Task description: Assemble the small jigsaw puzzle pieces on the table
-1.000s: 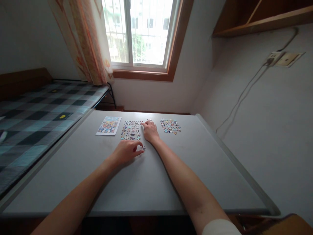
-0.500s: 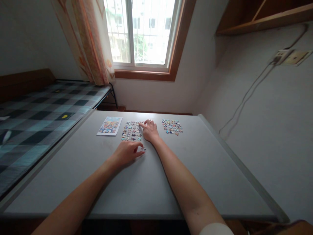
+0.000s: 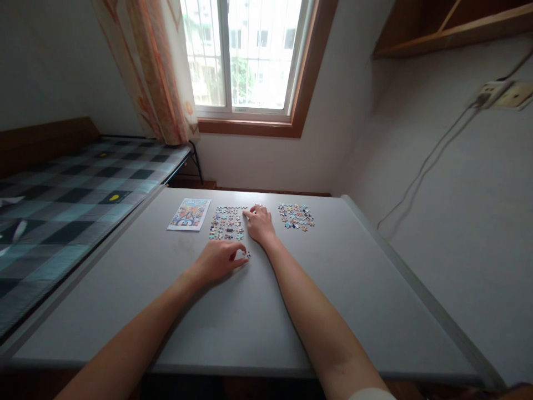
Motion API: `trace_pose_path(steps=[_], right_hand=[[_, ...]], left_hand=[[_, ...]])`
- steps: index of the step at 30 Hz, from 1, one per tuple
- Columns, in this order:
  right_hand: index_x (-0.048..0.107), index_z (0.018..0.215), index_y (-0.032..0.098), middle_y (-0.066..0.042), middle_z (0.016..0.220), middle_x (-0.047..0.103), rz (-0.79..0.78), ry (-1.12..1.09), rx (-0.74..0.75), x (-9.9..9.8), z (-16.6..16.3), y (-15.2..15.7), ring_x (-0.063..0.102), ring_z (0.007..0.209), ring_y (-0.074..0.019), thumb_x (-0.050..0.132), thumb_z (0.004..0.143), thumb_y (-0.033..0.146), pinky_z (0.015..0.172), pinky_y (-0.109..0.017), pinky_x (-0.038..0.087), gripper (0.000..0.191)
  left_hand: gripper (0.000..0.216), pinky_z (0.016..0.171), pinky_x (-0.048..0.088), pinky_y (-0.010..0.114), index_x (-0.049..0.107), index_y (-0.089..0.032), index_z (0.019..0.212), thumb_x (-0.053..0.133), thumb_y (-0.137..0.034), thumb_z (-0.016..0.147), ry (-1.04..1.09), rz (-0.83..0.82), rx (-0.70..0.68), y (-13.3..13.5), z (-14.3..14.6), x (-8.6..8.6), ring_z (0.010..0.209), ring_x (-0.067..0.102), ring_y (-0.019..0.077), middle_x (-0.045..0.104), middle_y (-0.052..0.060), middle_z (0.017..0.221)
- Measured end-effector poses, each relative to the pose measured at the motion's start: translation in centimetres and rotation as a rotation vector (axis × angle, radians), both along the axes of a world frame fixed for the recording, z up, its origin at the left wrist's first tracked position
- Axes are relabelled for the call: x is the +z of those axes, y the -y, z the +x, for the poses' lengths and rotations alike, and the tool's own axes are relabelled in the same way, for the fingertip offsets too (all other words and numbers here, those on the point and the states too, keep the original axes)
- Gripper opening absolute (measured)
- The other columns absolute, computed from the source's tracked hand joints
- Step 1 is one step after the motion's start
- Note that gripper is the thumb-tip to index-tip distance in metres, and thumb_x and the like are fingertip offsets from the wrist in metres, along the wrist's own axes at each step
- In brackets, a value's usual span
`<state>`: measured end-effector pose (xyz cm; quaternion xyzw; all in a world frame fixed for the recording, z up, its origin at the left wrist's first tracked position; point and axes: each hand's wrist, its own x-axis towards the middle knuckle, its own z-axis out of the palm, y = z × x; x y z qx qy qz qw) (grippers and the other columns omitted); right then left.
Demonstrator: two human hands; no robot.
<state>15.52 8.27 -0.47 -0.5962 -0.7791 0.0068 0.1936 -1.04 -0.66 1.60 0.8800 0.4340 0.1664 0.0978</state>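
My left hand [image 3: 219,259] rests low over the table, thumb and index finger curled around a small jigsaw puzzle piece [image 3: 247,255]; whether there is more than one piece is too small to tell. Farther forward, my right hand [image 3: 261,223] lies palm down with its index finger stretched to the left. That fingertip is at the right edge of a block of jigsaw pieces [image 3: 225,220] spread in rows. Part of the area under the right hand is hidden. A second, looser group of pieces [image 3: 296,215] lies to the right of that hand.
A colourful picture sheet [image 3: 190,215] lies left of the pieces on the grey table [image 3: 233,328]. A bed with a checked cover [image 3: 83,183] stands along the left. Ahead is a window [image 3: 250,55] with a curtain [image 3: 152,66]; a cable [image 3: 425,164] hangs on the right wall.
The whole view has shifted slightly, so things appear a little farther right. Both hands keep nearly the same place and pose, the right index finger having drawn back slightly.
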Motion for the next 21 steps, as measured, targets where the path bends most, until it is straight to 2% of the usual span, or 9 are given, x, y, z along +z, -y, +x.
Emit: trace_pose_path(steps=[7,11,16,21], right_hand=[[0.065,0.106,0.020,-0.010,0.124,0.045,0.004,-0.038,-0.052,0.0,0.2,0.5,0.040,0.106,-0.0238,0.039,0.086,0.017,0.091,-0.037,0.034,0.032],[0.056,0.121,0.018,-0.010,0.127,0.047,0.034,-0.072,-0.051,-0.2,0.2,0.5,0.041,0.109,-0.0232,0.038,0.085,0.015,0.094,-0.035,0.034,0.040],[0.041,0.137,0.017,-0.008,0.135,0.046,0.023,-0.042,0.030,0.0,-0.4,0.1,0.034,0.120,-0.0248,0.035,0.086,0.018,0.099,-0.037,0.030,0.051],[0.046,0.133,0.021,-0.007,0.137,0.043,-0.018,0.035,0.028,0.4,-1.4,-0.6,0.029,0.123,-0.0278,0.034,0.089,0.030,0.100,-0.043,0.027,0.046]], left_hand=[[0.026,0.057,0.033,0.022,0.067,-0.024,0.094,0.056,-0.045,0.083,-0.003,-0.010,0.002,-0.1,0.0,-0.1,0.054,0.052,0.0098,0.061,-0.003,0.062],[0.026,0.057,0.033,0.022,0.067,-0.025,0.093,0.056,-0.045,0.082,-0.004,-0.006,0.005,-0.2,0.0,-0.1,0.054,0.052,0.0098,0.061,-0.004,0.061],[0.026,0.057,0.033,0.022,0.067,-0.024,0.093,0.056,-0.045,0.082,0.009,0.004,0.003,-0.1,0.1,0.1,0.054,0.052,0.0097,0.061,-0.003,0.061],[0.026,0.056,0.032,0.021,0.067,-0.023,0.092,0.056,-0.044,0.082,0.013,0.012,0.009,0.0,0.0,0.4,0.054,0.052,0.0095,0.062,-0.003,0.061]])
